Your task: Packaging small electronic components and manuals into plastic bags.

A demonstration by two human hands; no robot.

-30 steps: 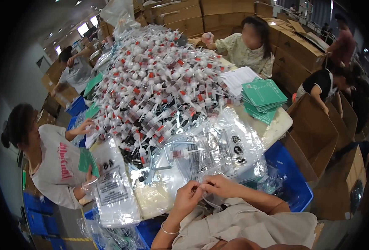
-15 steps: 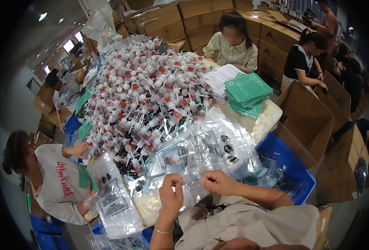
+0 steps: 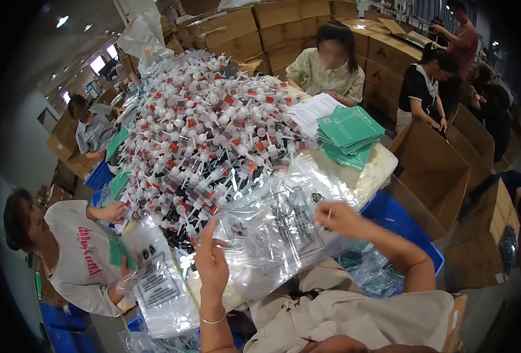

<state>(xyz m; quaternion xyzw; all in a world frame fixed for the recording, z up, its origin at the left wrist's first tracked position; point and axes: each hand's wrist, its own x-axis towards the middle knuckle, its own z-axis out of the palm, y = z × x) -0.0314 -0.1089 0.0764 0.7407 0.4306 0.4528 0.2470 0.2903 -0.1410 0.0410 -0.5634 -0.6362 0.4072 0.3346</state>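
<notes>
A stack of clear plastic bags [image 3: 299, 250] with dark printing lies on the table in front of me. My left hand [image 3: 211, 262] is raised at the stack's left side, open, its index finger stretched up and thumb apart. Over the stack's right part, my right hand [image 3: 337, 219] has its fingers curled together; whatever they may hold is too small or blurred to make out. Between my hands a loose clear plastic bag [image 3: 246, 232] lies crumpled, its contents blurred. Small black rings [image 3: 317, 197] show just beyond my right hand.
Beyond the bags rises a heap of small bottles [image 3: 207, 123] with white nozzles and red parts, with metal wrenches [image 3: 237, 187] at its near edge. Green booklets [image 3: 352, 126] are stacked right. Blue bins [image 3: 399, 220] flank the table. A co-worker [image 3: 75, 250] stands left, another [image 3: 328, 65] opposite.
My hands have moved apart from the bags' near edge: the left up and leftward, its fingers opening, the right up and rightward over the black rings. The clear bag between them has shifted.
</notes>
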